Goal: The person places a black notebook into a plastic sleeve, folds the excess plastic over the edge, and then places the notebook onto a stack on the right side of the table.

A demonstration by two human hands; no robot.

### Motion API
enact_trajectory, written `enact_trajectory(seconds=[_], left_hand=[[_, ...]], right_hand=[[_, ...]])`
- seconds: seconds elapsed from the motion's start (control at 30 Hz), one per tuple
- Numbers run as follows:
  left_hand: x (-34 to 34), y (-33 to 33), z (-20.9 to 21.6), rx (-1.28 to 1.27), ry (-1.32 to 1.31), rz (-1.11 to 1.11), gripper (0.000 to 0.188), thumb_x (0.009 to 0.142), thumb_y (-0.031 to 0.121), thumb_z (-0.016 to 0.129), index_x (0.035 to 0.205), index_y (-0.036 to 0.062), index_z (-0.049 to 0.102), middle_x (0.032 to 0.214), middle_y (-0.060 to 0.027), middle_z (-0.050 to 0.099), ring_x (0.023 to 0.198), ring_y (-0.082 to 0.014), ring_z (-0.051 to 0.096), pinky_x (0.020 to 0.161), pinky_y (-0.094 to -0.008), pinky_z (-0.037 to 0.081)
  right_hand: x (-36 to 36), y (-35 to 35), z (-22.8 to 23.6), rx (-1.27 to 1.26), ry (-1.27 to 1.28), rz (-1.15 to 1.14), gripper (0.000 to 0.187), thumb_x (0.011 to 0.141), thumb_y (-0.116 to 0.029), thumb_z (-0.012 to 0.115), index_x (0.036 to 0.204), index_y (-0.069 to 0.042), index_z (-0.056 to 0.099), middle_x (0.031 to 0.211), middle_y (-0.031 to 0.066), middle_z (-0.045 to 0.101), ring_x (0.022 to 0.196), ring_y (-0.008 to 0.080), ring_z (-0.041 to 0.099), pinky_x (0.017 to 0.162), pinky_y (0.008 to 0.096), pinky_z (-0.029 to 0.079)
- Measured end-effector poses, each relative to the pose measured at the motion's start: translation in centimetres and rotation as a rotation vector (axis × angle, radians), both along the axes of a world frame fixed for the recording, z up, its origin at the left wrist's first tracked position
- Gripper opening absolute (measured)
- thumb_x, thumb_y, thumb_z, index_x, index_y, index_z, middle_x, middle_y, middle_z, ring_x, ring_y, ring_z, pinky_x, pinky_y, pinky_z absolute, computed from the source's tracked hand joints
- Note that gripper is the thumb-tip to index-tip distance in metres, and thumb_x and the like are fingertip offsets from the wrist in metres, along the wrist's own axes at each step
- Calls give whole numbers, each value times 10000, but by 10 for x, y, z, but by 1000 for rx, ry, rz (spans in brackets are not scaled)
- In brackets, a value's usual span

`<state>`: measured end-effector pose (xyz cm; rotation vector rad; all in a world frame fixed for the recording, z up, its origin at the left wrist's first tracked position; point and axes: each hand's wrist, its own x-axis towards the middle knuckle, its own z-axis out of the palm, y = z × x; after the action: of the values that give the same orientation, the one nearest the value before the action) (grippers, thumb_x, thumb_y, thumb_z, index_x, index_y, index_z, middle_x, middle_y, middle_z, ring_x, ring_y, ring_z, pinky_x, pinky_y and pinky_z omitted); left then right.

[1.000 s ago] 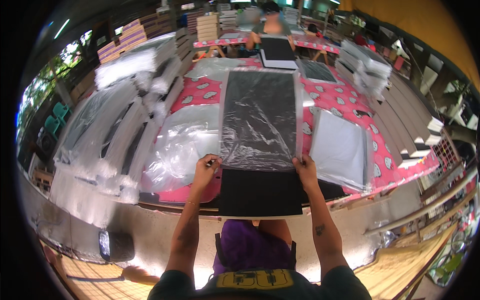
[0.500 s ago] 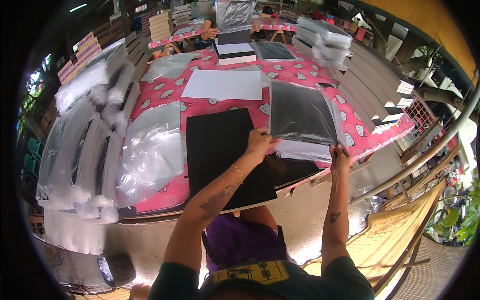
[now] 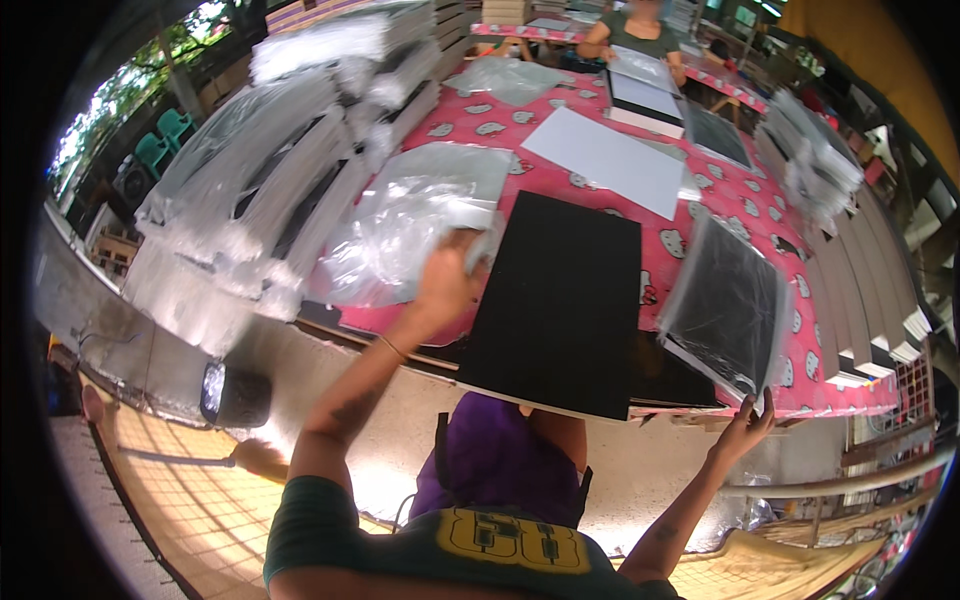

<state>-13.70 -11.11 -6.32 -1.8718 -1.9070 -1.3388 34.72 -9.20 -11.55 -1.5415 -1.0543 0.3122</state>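
My left hand (image 3: 450, 275), smeared by motion, is over the near edge of a pile of clear plastic bags (image 3: 400, 215) on the left side of the table. Something pale shows by its fingers, but a grip cannot be made out. On the right, my right hand (image 3: 745, 428) pinches the near corner of a plastic-wrapped black pack (image 3: 728, 305), which lies on the table. Between the hands lies a large flat black board (image 3: 560, 300) with a pale edge, its near end overhanging the table edge. Another dark glossy sheet (image 3: 675, 378) is partly hidden under it.
Stacks of plastic-wrapped packs (image 3: 250, 180) crowd the left side. A white sheet (image 3: 610, 160) lies mid-table on the pink patterned cover (image 3: 480, 115). Thick board-covered stacks (image 3: 850, 290) line the right. Across the table, a person (image 3: 640, 40) handles a plastic-covered sheet.
My left hand has left the wrapped pack and moved left to the plastic bags. My right hand stays at the pack's near corner. The view has turned left.
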Motion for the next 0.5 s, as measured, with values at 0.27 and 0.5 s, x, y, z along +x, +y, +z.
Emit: enact_trajectory(seconds=[0.27,0.5], left_hand=[[-157,-5,-24,-525,158,527,282,814,242,663,1009,46,603,782,-169,671,799,-333,656,780,-376,459],[-13,14,84,-186,-443,-105,225,865,214,641,920,14,552,661,-52,581,584,-111,478,528,-284,385]], right_hand=[[-224,3,78,-123,400,1176,331,896,-187,599,1202,-70,556,1132,65,562,886,149,595,748,280,506],[-321,-17,66,-33,356,1203,742,766,-387,738,1355,-72,415,1353,175,354,1229,277,409,966,465,391]])
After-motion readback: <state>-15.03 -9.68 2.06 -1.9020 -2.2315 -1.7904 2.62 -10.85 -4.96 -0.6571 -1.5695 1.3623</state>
